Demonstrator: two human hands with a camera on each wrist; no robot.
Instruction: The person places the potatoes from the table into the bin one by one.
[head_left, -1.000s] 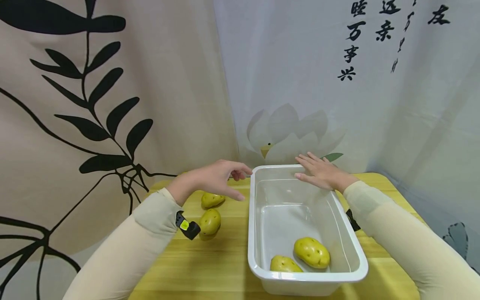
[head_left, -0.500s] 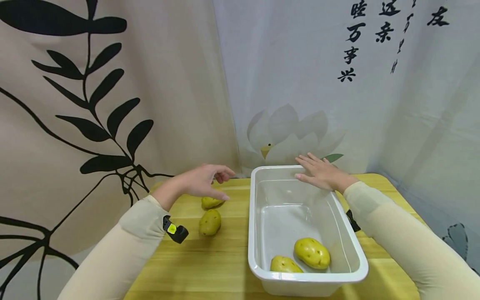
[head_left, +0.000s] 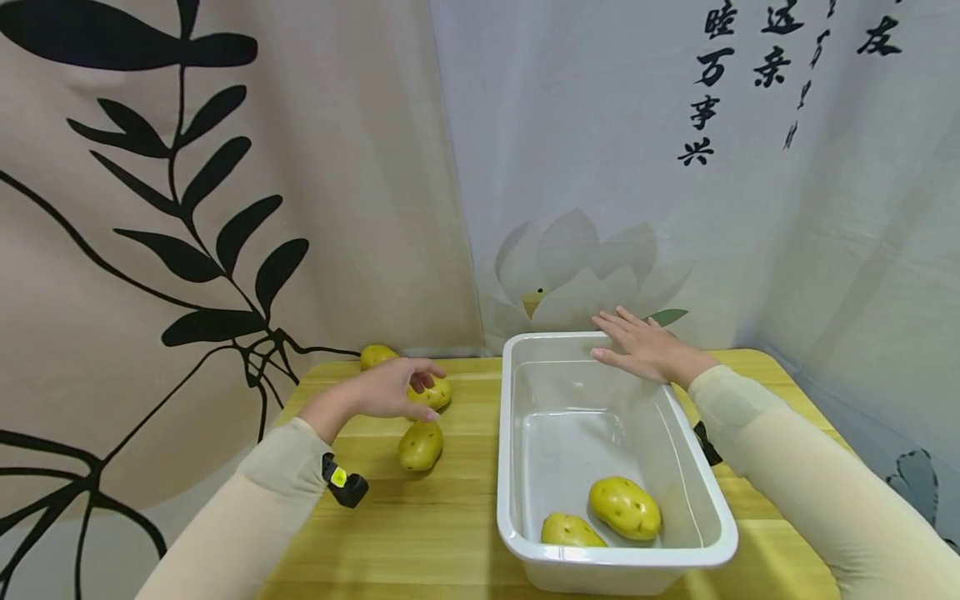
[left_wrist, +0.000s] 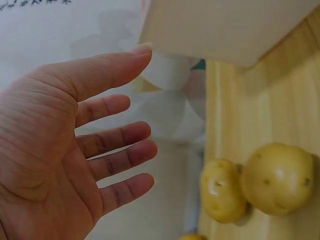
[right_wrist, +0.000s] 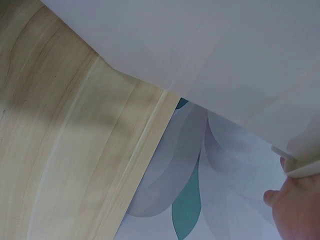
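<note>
My left hand [head_left: 378, 390] hovers over the left side of the table with nothing in it, thumb apart from its loosely bent fingers. It overlaps the middle potato [head_left: 433, 393] in the head view; a nearer potato [head_left: 420, 447] lies just below the hand and a third potato [head_left: 377, 356] sits at the back edge. The left wrist view shows the bare palm [left_wrist: 45, 145] beside two potatoes [left_wrist: 277, 178]. At the far right corner of a white plastic bin [head_left: 617, 554], my right hand [head_left: 647, 348] rests on the rim with extended fingers.
Inside the bin lie two yellow potatoes, a whole-looking one [head_left: 625, 508] and one [head_left: 572, 530] partly hidden by the front rim. The bin stands on the right part of a wooden table [head_left: 390, 533]. A printed curtain [head_left: 360, 167] hangs behind the table's back edge.
My left hand has moved left and down, from beside the bin's rim to over the potatoes. The potato at the back edge now shows more fully. My right hand stays on the rim.
</note>
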